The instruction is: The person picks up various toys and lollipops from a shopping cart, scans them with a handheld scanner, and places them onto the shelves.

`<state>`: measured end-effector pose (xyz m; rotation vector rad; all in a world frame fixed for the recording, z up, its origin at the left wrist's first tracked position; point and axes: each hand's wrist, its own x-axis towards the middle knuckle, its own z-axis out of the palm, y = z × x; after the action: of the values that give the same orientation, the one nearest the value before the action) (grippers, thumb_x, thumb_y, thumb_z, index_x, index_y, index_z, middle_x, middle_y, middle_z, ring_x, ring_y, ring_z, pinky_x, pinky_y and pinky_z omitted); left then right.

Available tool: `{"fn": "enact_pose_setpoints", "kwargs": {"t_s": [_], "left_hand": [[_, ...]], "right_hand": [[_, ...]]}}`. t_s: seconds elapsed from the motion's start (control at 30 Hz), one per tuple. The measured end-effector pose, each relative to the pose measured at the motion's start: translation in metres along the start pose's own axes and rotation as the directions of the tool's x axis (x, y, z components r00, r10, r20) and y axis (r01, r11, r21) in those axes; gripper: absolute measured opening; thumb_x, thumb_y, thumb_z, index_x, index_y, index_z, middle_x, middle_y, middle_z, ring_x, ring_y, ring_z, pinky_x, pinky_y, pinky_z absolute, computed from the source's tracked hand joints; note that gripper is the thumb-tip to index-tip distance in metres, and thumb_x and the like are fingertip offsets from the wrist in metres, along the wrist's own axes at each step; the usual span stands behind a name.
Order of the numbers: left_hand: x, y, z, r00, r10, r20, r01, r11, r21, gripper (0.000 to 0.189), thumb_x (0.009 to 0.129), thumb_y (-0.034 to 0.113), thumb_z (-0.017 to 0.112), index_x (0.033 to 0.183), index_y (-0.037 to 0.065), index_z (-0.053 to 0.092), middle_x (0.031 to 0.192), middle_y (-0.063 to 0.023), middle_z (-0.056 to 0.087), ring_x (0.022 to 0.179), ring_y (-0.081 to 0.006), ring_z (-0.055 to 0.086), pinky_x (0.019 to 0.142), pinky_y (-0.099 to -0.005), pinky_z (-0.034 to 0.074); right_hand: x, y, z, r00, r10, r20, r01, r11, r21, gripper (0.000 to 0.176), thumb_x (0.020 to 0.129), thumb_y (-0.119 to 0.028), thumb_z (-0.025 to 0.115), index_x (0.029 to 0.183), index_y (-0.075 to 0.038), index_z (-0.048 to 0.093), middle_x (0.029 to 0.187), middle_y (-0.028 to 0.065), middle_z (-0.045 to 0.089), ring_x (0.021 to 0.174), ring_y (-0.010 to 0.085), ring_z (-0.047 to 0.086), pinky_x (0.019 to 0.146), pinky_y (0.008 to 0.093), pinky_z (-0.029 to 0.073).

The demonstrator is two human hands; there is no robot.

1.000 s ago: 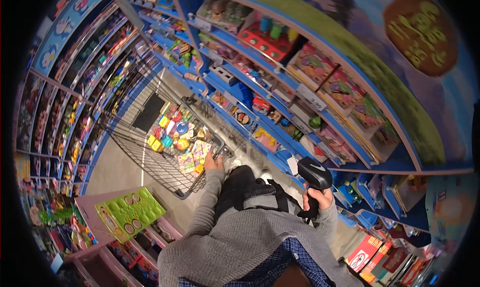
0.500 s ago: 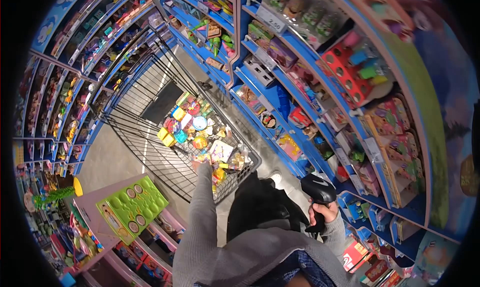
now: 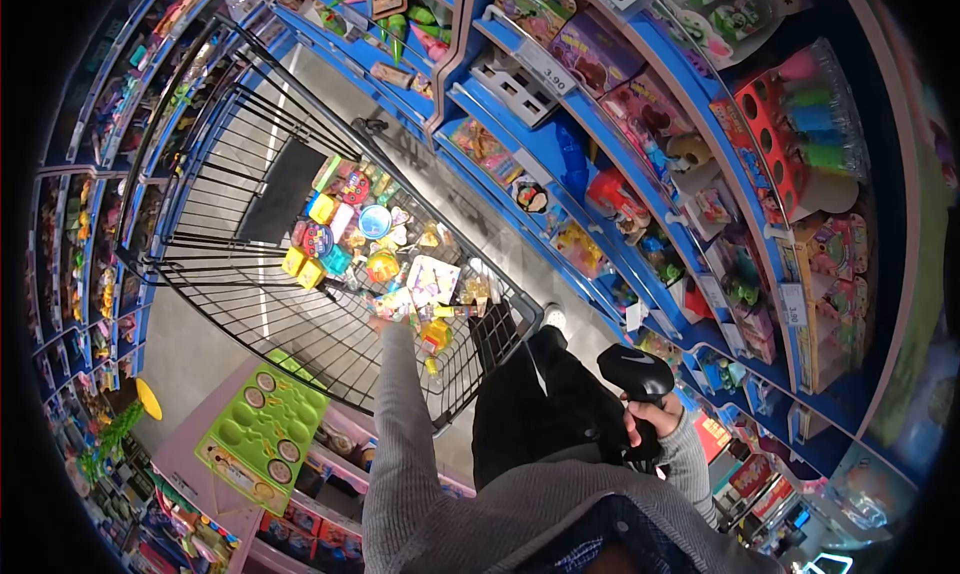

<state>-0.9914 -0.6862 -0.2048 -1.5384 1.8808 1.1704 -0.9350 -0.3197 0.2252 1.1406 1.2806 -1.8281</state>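
My left arm reaches down into a black wire shopping cart [image 3: 283, 189]. My left hand [image 3: 384, 320] is small and blurred among packaged toys, so its grip does not show. Close to it lie a white square package [image 3: 433, 280], a yellow-orange package [image 3: 436, 336] and a round orange item [image 3: 382, 267]. Farther in are a blue round tub [image 3: 375, 221] and yellow blocks [image 3: 302, 266]. On the other side, my right hand [image 3: 655, 417] is wrapped around the handle of a black handheld barcode scanner [image 3: 637, 372], held outside the cart.
Blue shelves [image 3: 560, 206] full of toys run along the right, with price tags on their edges. More stocked shelves [image 3: 75, 199] curve along the left. A pink display stand [image 3: 185, 444] carrying a green moulded tray [image 3: 265, 424] stands near the cart's left side. Grey floor [image 3: 205, 324] shows between them.
The view has turned and shifted, so the cart and the green tray sit differently in it. My left hand stays low in the cart. My right hand still grips the scanner.
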Motion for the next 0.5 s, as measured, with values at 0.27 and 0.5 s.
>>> {"fn": "enact_pose_setpoints", "kwargs": {"t_s": [0.27, 0.5], "left_hand": [[0.026, -0.03, 0.019, 0.983, 0.144, -0.11, -0.154, 0.984, -0.088, 0.067, 0.065, -0.002, 0.063, 0.121, 0.002, 0.028, 0.115, -0.0209, 0.041, 0.092, -0.03, 0.051, 0.074, -0.036, 0.046], [-0.098, 0.064, -0.017, 0.827, 0.285, -0.485, -0.446, 0.857, -0.258, 0.056, 0.071, 0.011, 0.064, 0.115, -0.004, 0.034, 0.1, -0.0178, 0.05, 0.085, -0.0229, 0.052, 0.07, -0.0312, 0.045]], "right_hand": [[-0.006, 0.004, -0.001, 0.999, -0.044, -0.01, 0.044, 0.999, -0.002, 0.024, 0.075, -0.011, 0.053, 0.092, 0.004, 0.047, 0.057, 0.0083, 0.052, 0.039, 0.0167, 0.049, 0.04, 0.0246, 0.041], [-0.021, 0.018, -0.025, 0.992, -0.129, 0.004, 0.128, 0.99, 0.066, 0.026, 0.075, -0.01, 0.051, 0.095, 0.004, 0.044, 0.056, 0.0114, 0.051, 0.038, 0.0196, 0.048, 0.038, 0.0281, 0.04]]}}
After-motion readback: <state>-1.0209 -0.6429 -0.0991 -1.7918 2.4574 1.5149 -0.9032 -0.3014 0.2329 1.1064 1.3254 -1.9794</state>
